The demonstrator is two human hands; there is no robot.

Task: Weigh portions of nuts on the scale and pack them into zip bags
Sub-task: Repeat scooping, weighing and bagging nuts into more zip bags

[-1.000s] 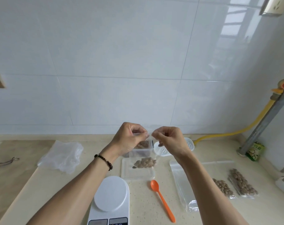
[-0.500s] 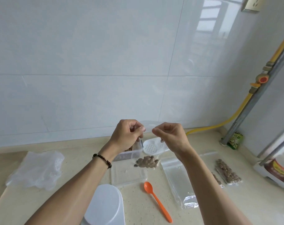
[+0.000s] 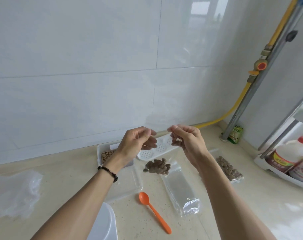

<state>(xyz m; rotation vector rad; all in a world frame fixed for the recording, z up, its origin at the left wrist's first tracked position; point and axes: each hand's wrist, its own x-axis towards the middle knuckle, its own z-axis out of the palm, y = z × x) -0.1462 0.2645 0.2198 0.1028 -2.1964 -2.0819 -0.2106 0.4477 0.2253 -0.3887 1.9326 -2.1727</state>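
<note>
Landmark: orange spoon [image 3: 154, 212], lying on the beige counter [image 3: 233, 213], bowl toward the wall, handle toward the person
Left hand [image 3: 135, 144]: raised above the counter, up and behind the spoon; thumb and fingers pinch the top edge of a clear zip bag [image 3: 162, 153]
Right hand [image 3: 188, 142]: level with the left, close beside it but not touching; thumb and forefinger pinched on the same bag's top edge
Zip bag: hangs between the two hands; very clear, so its outline is hard to trace; a clump of nuts [image 3: 157, 166] sits in its bottom, behind the spoon
Nut tub [image 3: 102, 156]: clear box with nuts, behind and left of the spoon, partly hidden by the left wrist
Lid [image 3: 130, 186]: clear and flat, just left of the spoon's bowl
White perforated piece [image 3: 152, 151]: behind the spoon, seen through the held bag
Empty bags [image 3: 181, 189]: flat clear stack just right of the spoon
Filled bag [image 3: 229, 168]: further right of the spoon, past the right forearm, nuts inside
Scale [image 3: 104, 222]: white platform left of the spoon's handle, cut off by the bottom edge
Crumpled plastic [image 3: 15, 191]: far left of the spoon
Bracelet [image 3: 109, 172]: dark beads on the left wrist
</note>
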